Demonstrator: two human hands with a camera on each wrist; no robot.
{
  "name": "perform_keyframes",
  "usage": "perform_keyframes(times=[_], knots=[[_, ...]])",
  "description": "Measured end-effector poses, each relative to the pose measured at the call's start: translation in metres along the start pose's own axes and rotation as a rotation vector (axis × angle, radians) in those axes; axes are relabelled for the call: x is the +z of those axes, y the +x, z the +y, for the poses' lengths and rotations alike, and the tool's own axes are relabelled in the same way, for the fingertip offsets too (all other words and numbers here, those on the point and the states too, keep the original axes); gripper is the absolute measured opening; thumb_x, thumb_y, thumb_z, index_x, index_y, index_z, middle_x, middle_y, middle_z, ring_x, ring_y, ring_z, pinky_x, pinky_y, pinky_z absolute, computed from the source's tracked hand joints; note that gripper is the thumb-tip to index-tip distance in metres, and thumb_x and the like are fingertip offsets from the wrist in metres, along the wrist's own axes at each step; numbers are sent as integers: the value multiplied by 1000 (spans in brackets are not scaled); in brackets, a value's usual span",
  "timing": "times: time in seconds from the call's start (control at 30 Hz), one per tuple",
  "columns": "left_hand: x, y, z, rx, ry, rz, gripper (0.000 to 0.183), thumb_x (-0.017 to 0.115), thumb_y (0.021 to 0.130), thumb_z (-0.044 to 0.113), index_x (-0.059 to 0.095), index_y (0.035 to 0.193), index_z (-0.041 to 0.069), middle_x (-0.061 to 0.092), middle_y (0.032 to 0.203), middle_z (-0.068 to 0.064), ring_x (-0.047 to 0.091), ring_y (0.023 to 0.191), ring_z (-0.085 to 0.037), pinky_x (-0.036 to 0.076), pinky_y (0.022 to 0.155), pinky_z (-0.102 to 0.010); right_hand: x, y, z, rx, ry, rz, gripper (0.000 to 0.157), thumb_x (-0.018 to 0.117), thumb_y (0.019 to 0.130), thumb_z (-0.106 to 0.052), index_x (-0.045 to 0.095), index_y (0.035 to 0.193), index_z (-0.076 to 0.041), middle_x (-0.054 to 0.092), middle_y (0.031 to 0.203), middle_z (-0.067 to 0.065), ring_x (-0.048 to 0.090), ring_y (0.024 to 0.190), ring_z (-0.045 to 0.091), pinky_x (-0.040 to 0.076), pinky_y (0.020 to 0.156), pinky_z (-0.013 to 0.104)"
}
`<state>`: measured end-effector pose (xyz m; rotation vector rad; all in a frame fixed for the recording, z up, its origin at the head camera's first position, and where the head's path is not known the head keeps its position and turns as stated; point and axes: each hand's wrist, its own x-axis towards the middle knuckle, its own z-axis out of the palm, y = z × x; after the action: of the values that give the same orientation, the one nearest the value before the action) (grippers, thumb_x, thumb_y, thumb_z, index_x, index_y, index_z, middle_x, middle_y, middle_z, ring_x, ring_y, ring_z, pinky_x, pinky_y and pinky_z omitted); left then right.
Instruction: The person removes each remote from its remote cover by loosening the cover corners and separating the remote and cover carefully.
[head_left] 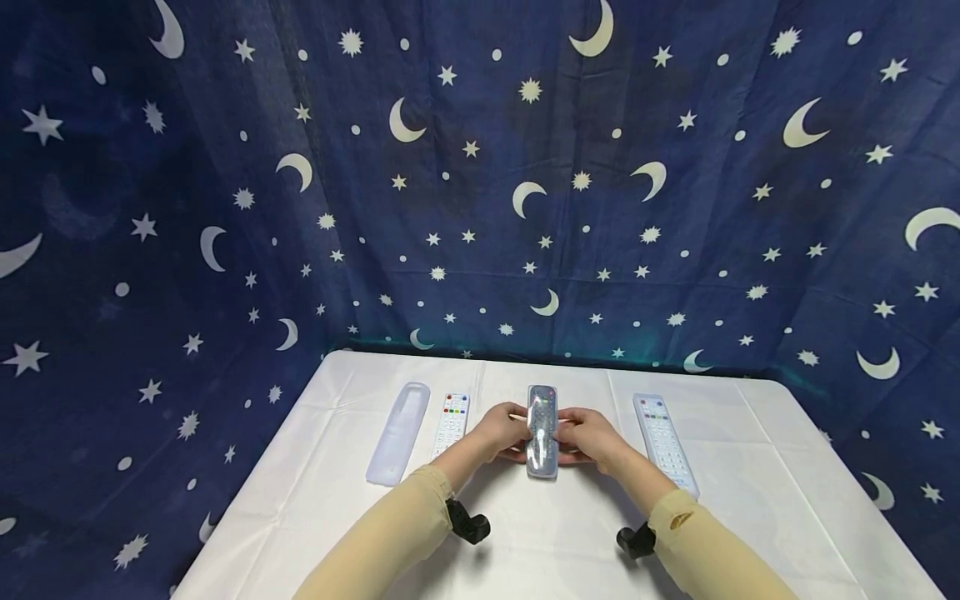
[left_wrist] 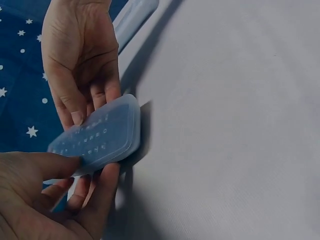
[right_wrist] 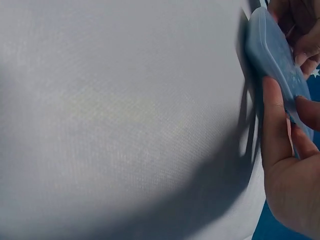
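Between both hands, a dark remote control [head_left: 542, 417] in a clear, pale sleeve stands lengthwise at the middle of the table, with its buttons facing up. My left hand [head_left: 504, 429] pinches its left edge, thumb on top and fingers beneath. On the opposite edge, my right hand [head_left: 592, 435] grips it the same way. From the left wrist view, the covered remote [left_wrist: 112, 132] appears slightly raised, casting a shadow on the cloth. The right wrist view shows the sleeve's rounded end [right_wrist: 257, 37] and the right hand's fingers [right_wrist: 274, 120] under it.
Left of the hands lie an empty translucent sleeve [head_left: 399, 433] and a bare white remote [head_left: 452, 421], partly hidden by the left forearm. To the right lies a white remote in a sleeve [head_left: 664, 442]. A white cloth covers the table [head_left: 540, 550]; a starry curtain [head_left: 480, 167] hangs behind.
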<state>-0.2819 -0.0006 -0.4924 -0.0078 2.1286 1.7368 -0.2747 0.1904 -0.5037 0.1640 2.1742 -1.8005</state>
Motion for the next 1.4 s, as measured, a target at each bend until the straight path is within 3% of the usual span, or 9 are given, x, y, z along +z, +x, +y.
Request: perform_keyframes(times=[0.2,0.37,0.6,0.9,1.1,1.4], knots=[[-7,-7,-3,70,-9,2,46,65,89,-6,56,133,2,68,92,-14,71,75,-25,63,66,-42,3,-4,-1,-52,23,17,44,65,95,1,55,138,2,65,109,17,71,85,25,62,70,43],[-14,-11,-3,145,-12,-10,43,67,91,-7,55,131,3,67,95,-12,70,78,-21,62,72,-44,4,-6,-4,-107,27,15,44,64,96,1,54,139,-1,66,109,16,70,88,23,62,74,47],[-19,-14,-3,240,10,-34,35,66,94,-4,55,126,3,65,105,-11,68,89,-21,61,78,-44,3,-10,-7,-208,16,6,43,65,96,1,56,138,6,66,115,18,68,95,23,60,84,50],[-22,-16,-3,347,93,-27,25,64,95,-3,58,120,1,63,107,-10,64,98,-20,60,83,-36,0,-14,-8,-327,24,-28,34,66,95,3,62,129,9,71,112,17,68,100,21,55,93,53],[-24,-18,2,382,118,-35,23,64,98,1,58,120,2,64,108,-9,64,99,-19,59,82,-33,0,-16,-12,-349,21,-21,31,67,95,4,64,125,10,71,111,17,68,102,24,58,90,45],[-26,-16,0,375,115,-47,22,64,99,6,59,120,5,65,107,-4,64,98,-16,59,83,-32,0,-18,-12,-331,13,-17,32,68,96,-1,65,126,9,71,115,18,68,108,29,57,92,44]])
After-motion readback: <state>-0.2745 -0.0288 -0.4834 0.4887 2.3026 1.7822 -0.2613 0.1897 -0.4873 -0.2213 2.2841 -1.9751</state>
